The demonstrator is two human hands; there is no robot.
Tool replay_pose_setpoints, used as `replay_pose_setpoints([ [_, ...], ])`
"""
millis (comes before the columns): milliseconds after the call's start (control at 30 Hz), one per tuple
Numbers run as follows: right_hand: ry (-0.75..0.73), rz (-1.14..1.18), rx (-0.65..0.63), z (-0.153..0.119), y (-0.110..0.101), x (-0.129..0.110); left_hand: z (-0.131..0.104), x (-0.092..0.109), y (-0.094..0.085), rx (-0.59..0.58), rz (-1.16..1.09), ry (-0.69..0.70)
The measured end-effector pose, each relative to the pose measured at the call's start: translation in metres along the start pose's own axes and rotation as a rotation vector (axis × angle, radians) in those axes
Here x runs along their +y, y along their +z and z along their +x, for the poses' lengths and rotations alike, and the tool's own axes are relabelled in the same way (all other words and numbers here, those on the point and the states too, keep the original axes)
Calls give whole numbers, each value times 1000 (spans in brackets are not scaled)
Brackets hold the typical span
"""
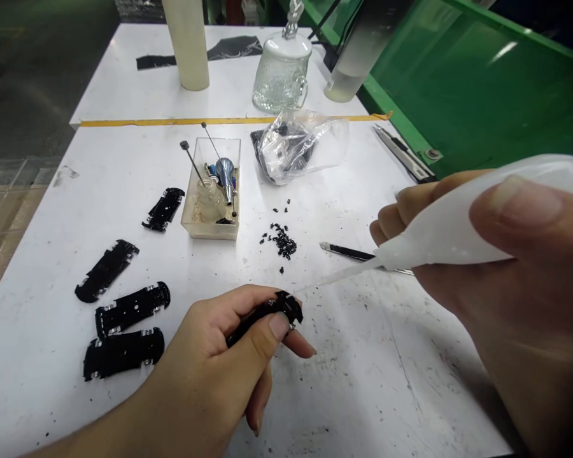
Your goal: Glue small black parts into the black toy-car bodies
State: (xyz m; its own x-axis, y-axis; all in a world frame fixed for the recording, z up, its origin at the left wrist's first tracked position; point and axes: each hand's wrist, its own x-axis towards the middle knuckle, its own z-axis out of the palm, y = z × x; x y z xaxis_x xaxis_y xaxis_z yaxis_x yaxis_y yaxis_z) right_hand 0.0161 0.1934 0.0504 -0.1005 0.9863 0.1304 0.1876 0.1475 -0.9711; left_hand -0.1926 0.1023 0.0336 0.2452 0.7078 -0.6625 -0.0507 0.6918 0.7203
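Observation:
My left hand (233, 350) grips a black part (289, 306) between thumb and fingers, its end sticking out to the right. My right hand (516, 254) is wrapped round a white squeeze bottle (451, 222), and the bottle's thin clear nozzle points down-left, its tip at or just over the end of the black part; actual contact cannot be made out. Beyond my left hand lies a small heap of tiny black pieces (284, 243). Several similar black plates lie at the left, among them one nearest the front (124, 353) and one farther back (163, 208).
A clear box (211, 230) holds a small jar and tools. Behind are a plastic bag (291, 149), a glass mug (281, 73) and a pale cylinder (191, 51). Tweezers (348, 252) lie near my right hand, a cutter (403, 152) by the green panel (482, 83).

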Motion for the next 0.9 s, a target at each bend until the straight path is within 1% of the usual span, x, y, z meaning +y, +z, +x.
replay_pose_setpoints([
  [33,-15,31,-46,3,-3,3,0,-1,0,5,1,0],
  [67,-19,45,-57,5,-5,5,0,-2,0,8,3,-1],
  [133,9,36,-26,7,-6,5,0,-4,0,8,7,1],
  [267,79,1,22,3,-2,-2,1,-5,-1,-1,11,7],
  [433,46,-22,-18,3,0,-2,2,-5,-1,-23,19,2],
  [633,23,-4,-15,3,-2,4,1,-7,-1,-16,33,4],
  [767,-12,-9,-30,3,0,2,0,-7,-2,-14,38,-2],
  [900,33,-55,-13,3,-1,1,0,-6,-2,-11,40,-4],
])
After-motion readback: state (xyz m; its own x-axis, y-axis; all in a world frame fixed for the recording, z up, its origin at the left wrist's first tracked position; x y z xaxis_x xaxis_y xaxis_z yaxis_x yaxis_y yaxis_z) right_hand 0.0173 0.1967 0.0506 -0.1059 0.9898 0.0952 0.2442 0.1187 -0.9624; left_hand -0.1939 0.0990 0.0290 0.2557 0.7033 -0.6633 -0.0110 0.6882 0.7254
